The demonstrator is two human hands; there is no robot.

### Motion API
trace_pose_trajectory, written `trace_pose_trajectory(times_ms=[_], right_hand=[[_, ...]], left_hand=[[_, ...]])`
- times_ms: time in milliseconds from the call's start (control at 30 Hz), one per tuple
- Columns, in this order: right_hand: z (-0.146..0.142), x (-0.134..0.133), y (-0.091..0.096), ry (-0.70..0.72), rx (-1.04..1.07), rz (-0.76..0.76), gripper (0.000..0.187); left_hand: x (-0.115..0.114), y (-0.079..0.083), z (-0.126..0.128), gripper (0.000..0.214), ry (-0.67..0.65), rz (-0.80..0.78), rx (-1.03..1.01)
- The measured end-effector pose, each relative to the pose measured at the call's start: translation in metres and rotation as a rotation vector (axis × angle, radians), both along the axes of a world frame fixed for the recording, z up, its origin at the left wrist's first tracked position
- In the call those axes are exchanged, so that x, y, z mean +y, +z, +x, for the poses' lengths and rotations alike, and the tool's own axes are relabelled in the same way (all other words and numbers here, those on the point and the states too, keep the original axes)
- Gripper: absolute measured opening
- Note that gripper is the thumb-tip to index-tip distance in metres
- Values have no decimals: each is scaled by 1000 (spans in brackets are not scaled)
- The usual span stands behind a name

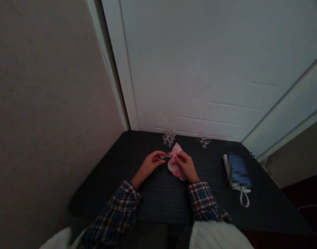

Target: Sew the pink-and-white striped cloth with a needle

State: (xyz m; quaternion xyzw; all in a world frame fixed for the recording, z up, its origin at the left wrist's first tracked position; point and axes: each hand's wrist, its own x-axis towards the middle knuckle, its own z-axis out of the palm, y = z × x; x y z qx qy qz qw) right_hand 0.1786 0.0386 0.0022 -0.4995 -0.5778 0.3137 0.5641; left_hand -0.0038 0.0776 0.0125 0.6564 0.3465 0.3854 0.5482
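Both hands work over a dark table (pixel 153 197). My left hand (pixel 150 164) is closed in a pinch on a small thin metal-looking piece (pixel 165 156) at the edge of a pink and white soft item (pixel 174 162). My right hand (pixel 185 167) lies on top of that pink item with its fingers curled, gripping it. The pink item rests on the table between the two hands, its tip pointing toward the wall. Both arms wear plaid sleeves.
Two small clusters of clear glass-like pieces (pixel 169 137) (pixel 204 141) sit at the table's far edge by the white door (pixel 212 69). A blurred blue and white object with a white strap (pixel 238 176) lies at the right. A beige wall stands left.
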Motion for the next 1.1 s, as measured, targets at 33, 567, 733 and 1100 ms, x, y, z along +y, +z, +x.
trace_pose_trajectory(times_ms=[33, 567, 733, 1100], right_hand=[[0, 0, 1, -6, 4, -3, 17], [-2, -7, 10, 46, 145, -41, 22], [-2, -6, 10, 49, 196, -63, 23], [-4, -12, 20, 16, 481, -145, 22]], left_hand=[[-1, 1, 0, 35, 6, -11, -12], [-2, 6, -2, 36, 0, -28, -39], [-3, 8, -3, 37, -15, -44, -47], [-3, 7, -3, 35, -19, -2, -91]])
